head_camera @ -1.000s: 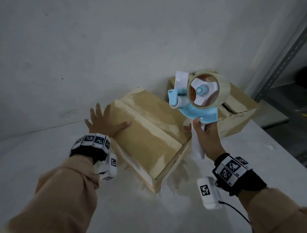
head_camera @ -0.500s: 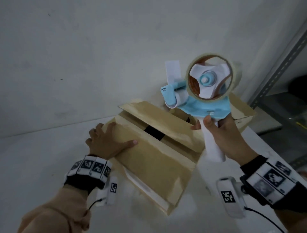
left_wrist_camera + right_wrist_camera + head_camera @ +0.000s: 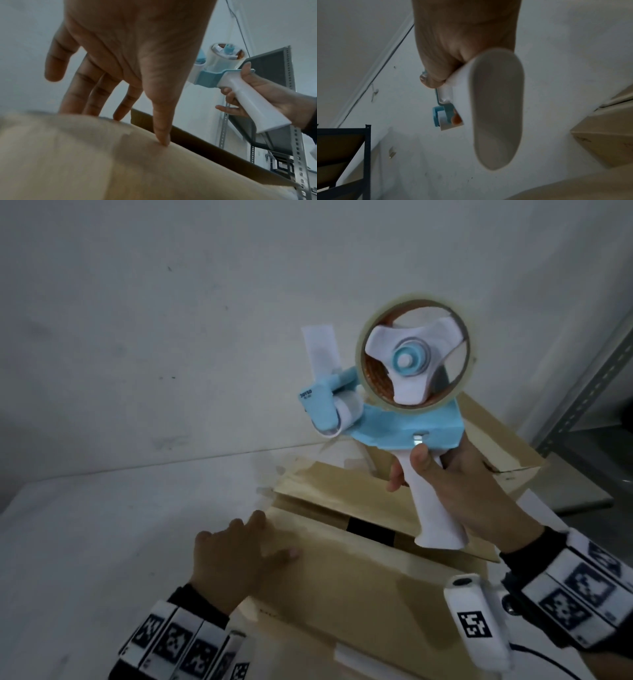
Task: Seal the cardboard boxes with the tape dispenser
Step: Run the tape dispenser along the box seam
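I am watching my left hand (image 3: 236, 559) pressing down on the near flap of the cardboard box (image 3: 342, 577) — fingers (image 3: 159, 121) straight and spread, thumb tip digging into the smooth tan board, the other fingers reaching over the flap's far edge. Nothing is being gripped there. Just beyond that edge a dark gap is showing between the two top flaps, the far flap lying slightly raised. My right hand (image 3: 472, 491) is wrapping its fingers round the white, flared plastic handle of the tape dispenser (image 3: 394, 405), thumb lying up the handle toward the pale blue frame. The dispenser is hanging in the air above the box's far flap, touching nothing, its ring of clear tape upright and a loose strip sticking up at the roller end. Behind the box a second cardboard box (image 3: 496, 453) is sitting on the white table (image 3: 102, 542); a perforated metal shelf post (image 3: 582, 378) is standing to the box's right.
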Available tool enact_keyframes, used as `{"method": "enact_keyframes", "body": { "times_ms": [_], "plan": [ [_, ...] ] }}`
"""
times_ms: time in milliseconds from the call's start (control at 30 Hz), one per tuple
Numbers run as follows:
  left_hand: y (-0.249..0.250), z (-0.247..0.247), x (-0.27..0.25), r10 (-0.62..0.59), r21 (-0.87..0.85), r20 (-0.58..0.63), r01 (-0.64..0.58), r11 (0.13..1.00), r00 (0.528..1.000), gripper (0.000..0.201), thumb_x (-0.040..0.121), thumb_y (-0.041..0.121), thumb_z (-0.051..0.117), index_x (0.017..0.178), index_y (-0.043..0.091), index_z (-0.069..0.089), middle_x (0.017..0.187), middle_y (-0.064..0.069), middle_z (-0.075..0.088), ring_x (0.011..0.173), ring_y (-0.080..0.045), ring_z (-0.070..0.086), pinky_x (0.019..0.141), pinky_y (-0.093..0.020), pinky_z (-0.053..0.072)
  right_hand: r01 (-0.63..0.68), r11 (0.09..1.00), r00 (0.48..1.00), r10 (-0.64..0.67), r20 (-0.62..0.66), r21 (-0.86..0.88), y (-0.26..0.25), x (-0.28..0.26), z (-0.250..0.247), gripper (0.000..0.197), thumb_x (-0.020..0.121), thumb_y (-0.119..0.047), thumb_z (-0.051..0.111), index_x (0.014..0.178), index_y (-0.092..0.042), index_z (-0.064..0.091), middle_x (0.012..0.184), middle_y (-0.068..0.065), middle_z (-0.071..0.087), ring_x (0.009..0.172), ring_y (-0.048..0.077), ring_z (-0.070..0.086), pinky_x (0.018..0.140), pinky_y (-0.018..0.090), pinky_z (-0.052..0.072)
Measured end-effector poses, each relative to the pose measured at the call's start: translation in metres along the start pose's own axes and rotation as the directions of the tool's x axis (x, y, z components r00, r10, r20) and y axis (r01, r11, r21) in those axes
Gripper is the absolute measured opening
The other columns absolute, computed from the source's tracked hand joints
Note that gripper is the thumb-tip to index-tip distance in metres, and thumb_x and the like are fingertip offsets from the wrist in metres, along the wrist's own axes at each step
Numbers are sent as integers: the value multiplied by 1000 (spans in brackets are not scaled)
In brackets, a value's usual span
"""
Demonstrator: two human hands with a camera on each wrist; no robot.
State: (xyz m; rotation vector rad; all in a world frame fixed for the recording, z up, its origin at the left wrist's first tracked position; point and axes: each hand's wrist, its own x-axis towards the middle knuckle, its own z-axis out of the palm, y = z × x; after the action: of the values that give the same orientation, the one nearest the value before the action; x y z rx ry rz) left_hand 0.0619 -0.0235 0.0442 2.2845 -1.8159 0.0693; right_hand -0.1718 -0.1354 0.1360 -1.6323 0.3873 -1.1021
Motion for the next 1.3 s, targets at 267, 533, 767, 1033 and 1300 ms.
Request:
{"method": "enact_keyframes", "body": {
  "times_ms": [267, 533, 767, 1033, 1300],
  "plan": [
    [-9, -33, 26, 46, -290, -12, -48, 956, 999, 62, 74, 62, 54, 123, 24, 52, 123, 0, 55, 108, -20, 54, 91, -32, 43, -11, 997, 998, 16, -66, 70, 23, 12, 33, 86, 67, -61, 67, 105, 14, 47, 67, 8, 56, 56, 15, 55, 54, 25, 49],
    [-6, -3, 37, 222, -185, 345, -166, 969, 912, 102, 52, 75, 2, 143, 35, 25, 155, 14, 14, 145, -10, 8, 114, -34, 19, -65, 990, 992, 78, -96, 129, 45, 23, 54, 84, 68, -53, 71, 117, 10, 46, 101, 17, 57, 80, 15, 62, 56, 27, 54],
    [-11, 9, 32, 231, -247, 334, -152, 957, 914, 113, 46, 89, 0, 142, 37, 29, 154, 16, 17, 143, -9, 18, 115, -34, 22, -147, 985, 987, 152, -49, 90, 66, 19, 54, 98, 61, -60, 72, 117, 15, 45, 94, 16, 61, 72, 5, 64, 55, 23, 52],
    [-16, 16, 32, 233, -246, 315, -157, 956, 920, 123, 41, 91, -22, 142, 39, 27, 152, 21, 13, 141, -7, 22, 113, -36, 26, -225, 970, 974, 225, 6, 91, 74, 16, 47, 94, 59, -61, 73, 114, 12, 48, 80, -8, 68, 64, 3, 61, 56, 20, 51],
    [-19, 16, 31, 211, -343, 289, -105, 933, 934, 99, 59, 92, 9, 136, 38, 40, 149, 20, 28, 136, -6, 33, 111, -35, 30, -271, 961, 958, 265, 106, 51, 77, 11, 38, 62, 66, -52, 74, 110, -10, 58, 98, -4, 69, 90, 14, 65, 66, 29, 56]
  ]
}}
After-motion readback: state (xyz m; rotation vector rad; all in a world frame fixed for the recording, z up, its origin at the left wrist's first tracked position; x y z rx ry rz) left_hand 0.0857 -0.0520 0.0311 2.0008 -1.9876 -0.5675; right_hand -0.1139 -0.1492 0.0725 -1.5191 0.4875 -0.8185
